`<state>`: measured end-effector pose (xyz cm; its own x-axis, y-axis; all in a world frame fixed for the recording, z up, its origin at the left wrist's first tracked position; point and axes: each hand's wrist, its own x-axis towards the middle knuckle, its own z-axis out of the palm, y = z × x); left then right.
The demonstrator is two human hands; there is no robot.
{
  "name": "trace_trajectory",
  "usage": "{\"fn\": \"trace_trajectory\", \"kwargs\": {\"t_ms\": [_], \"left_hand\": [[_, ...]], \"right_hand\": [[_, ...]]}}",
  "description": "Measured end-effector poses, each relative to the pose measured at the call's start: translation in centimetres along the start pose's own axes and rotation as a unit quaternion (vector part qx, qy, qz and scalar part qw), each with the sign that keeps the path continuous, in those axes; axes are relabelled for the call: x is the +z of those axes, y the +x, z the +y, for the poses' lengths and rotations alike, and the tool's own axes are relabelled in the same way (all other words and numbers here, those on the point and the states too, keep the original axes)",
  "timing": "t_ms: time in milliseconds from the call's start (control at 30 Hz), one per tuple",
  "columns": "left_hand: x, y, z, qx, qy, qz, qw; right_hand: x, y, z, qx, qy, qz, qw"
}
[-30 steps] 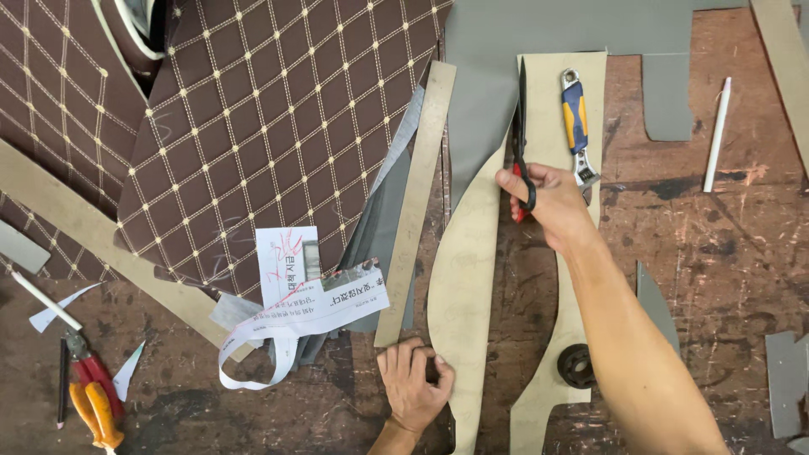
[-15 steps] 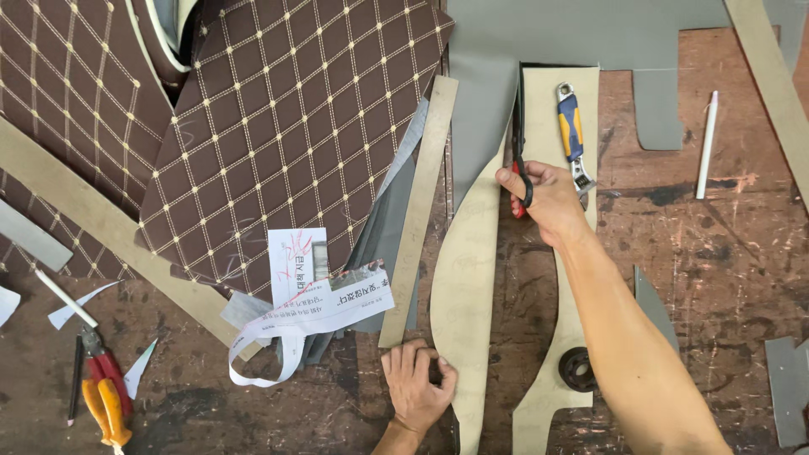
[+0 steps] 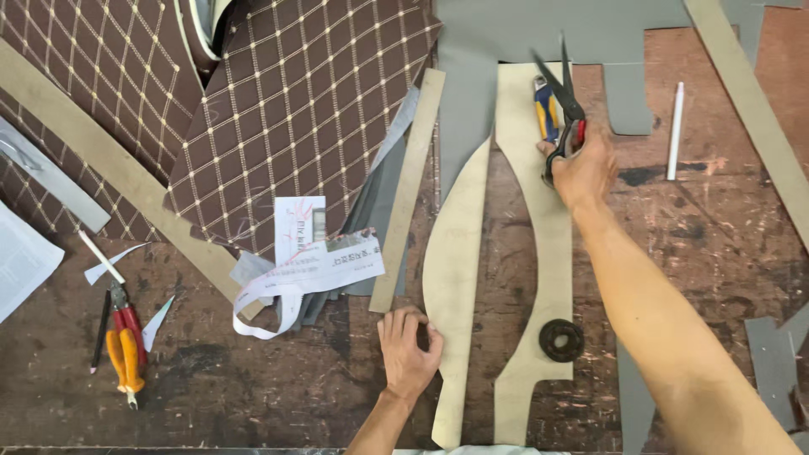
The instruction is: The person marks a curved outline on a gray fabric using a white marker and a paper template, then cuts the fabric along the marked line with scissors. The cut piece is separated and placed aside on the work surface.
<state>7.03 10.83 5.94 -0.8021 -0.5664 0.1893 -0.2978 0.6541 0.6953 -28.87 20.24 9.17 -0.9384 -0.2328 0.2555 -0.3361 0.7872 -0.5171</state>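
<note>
1. Landmark: one curved tan cardboard pattern (image 3: 539,253) lies flat at the middle of the worn brown wooden workbench (image 3: 716,219); places below are given from it.
2. Far left of the pattern, at the picture's edge: one white paper sheet (image 3: 21,261), partly cut off.
3. Left of the pattern and low: one pair of pliers with red and orange handles (image 3: 125,341), with one thin dark pencil (image 3: 100,333) just beside it and two small white paper scraps (image 3: 114,263) near.
4. Upper left of the pattern: two pieces of brown quilted diamond-stitched upholstery (image 3: 303,109), with one long tan cardboard strip (image 3: 118,173) running slantwise between them.
5. Just left of the pattern: two white rectangular printed paper labels (image 3: 324,257), one upright, one lying across it, with a white paper loop hanging under them; a second tan strip (image 3: 409,190) lies beside.
6. The left hand (image 3: 409,354) presses, fingers curled, on the pattern's lower left limb, holding nothing.
7. On the pattern's lower right limb: one black round metal ring (image 3: 561,339).
8. At the pattern's top: one blue and yellow utility knife (image 3: 546,109), under grey sheet material (image 3: 548,29).
9. The right hand (image 3: 581,164) is closed through the handles of one pair of black scissors with red-lined grips (image 3: 563,93), blades parted, pointing upward over the pattern's top.
10. Right of the pattern: one white chalk stick (image 3: 674,131).
</note>
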Motion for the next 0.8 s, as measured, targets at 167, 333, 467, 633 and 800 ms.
{"fn": "trace_trajectory", "kwargs": {"t_ms": [167,333,467,633,800], "left_hand": [[2.8,-3.1,7.4,0.031,-0.009,-0.019,0.999],[8.9,-6.4,16.3,0.047,-0.009,-0.076,0.996],[13.3,-8.7,22.2,0.059,0.007,-0.158,0.986],[17.2,-10.5,25.5,0.014,0.076,-0.18,0.981],[21.3,-11.0,28.0,-0.044,0.047,-0.152,0.986]], "right_hand": [[-4.6,-1.5,5.4,0.008,0.018,-0.004,1.0],[-12.5,-3.0,14.6,0.066,-0.012,-0.036,0.997],[-20.4,-5.0,23.1,0.053,-0.055,-0.109,0.991],[-28.5,-8.3,34.1,0.049,-0.074,-0.159,0.983],[-32.4,-9.1,41.5,0.113,-0.145,-0.209,0.96]]}}
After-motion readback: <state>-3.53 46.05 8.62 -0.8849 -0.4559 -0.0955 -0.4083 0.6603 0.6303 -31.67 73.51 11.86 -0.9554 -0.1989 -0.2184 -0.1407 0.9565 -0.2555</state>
